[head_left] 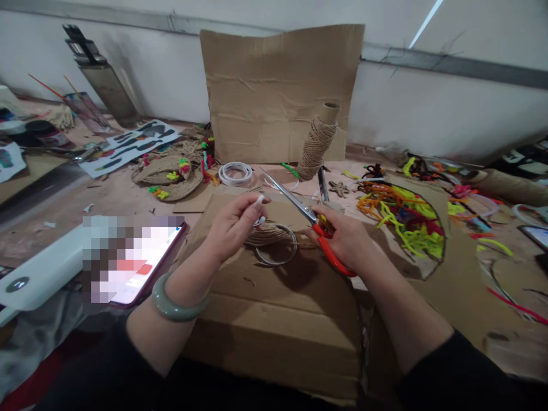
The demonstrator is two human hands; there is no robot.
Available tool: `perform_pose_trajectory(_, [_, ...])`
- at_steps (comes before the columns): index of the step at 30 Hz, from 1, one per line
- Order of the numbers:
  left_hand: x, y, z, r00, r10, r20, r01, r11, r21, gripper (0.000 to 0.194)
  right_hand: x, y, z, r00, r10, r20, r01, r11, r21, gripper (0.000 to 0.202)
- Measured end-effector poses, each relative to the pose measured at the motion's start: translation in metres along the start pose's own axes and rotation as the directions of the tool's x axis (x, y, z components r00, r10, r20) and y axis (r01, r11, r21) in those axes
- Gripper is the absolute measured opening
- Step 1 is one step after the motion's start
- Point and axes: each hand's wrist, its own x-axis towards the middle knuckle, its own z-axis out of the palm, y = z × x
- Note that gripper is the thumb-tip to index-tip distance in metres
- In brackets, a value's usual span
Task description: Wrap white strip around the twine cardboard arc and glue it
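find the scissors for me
In the head view, the scissors are just right of centre, held in the right hand, with the twine roll standing behind them.

Held in the right hand (346,235): red-handled scissors (310,214), blades pointing forward-left. Just by the left hand's (237,224) fingertips: pale ring (295,245), brown twine (269,236) across its far part.

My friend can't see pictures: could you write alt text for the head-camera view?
A person's right hand holds red-handled scissors; the left hand is near brown cord and a pale ring over cardboard. Behind leans a cord-wound tube; colourful fuzzy strands lie to the right.
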Motion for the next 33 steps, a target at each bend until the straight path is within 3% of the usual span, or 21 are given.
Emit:
perform_pose_trajectory(6, [-0.005, -0.008, 0.0, 0.993, 0.092, -0.076, -0.096, 0.994, -0.048, 0.025, 0.001, 0.001, 0.004, 0.993, 0.108, 0.043, -0.105, 0.992, -0.077, 0.044])
perform_pose_trajectory(12, [-0.009, -0.003, 0.0, 0.978, 0.162, -0.129, -0.162, 0.987, 0.008, 0.024, -0.002, -0.007, -0.001, 0.996, 0.067, 0.061, -0.056, 0.985, -0.163, 0.041])
perform_pose_trajectory(14, [-0.008, -0.002, -0.001, 0.96, 0.181, -0.215, -0.163, 0.982, 0.098, 0.025, -0.005, -0.013, -0.01, 0.996, 0.038, 0.084, -0.017, 0.97, -0.243, 0.04])
perform_pose_trajectory(17, [-0.002, -0.002, -0.004, 0.892, 0.183, -0.414, -0.128, 0.979, 0.158, 0.026, -0.011, -0.02, -0.029, 0.984, -0.025, 0.176, 0.079, 0.947, -0.311, 0.034])
perform_pose_trajectory(19, [0.003, -0.004, -0.007, 0.848, 0.152, -0.508, -0.111, 0.988, 0.109, 0.026, -0.014, -0.023, -0.04, 0.964, -0.089, 0.25, 0.166, 0.938, -0.304, 0.031])
perform_pose_trajectory(21, [0.008, -0.007, -0.011, 0.83, 0.11, -0.547, -0.099, 0.994, 0.049, 0.026, -0.017, -0.025, -0.044, 0.933, -0.153, 0.327, 0.245, 0.934, -0.26, 0.033])
perform_pose_trajectory(25, [0.015, -0.012, -0.015, 0.861, -0.024, -0.508, -0.019, 0.997, -0.078, 0.026, -0.019, -0.032, -0.035, 0.818, -0.254, 0.516, 0.342, 0.936, -0.08, 0.032])
perform_pose_trajectory(27, [0.015, -0.011, -0.016, 0.87, -0.086, -0.486, 0.025, 0.991, -0.132, 0.025, -0.018, -0.035, -0.028, 0.783, -0.308, 0.54, 0.384, 0.923, -0.03, 0.033])
perform_pose_trajectory(30, [0.015, -0.004, -0.013, 0.871, -0.18, -0.457, 0.073, 0.967, -0.242, 0.02, -0.015, -0.037, -0.024, 0.825, -0.325, 0.462, 0.394, 0.917, -0.06, 0.033])
perform_pose_trajectory(33, [0.012, 0.004, -0.005, 0.873, -0.362, -0.327, 0.189, 0.869, -0.457, 0.017, -0.01, -0.039, -0.026, 0.898, -0.322, 0.301, 0.328, 0.944, 0.034, 0.023])
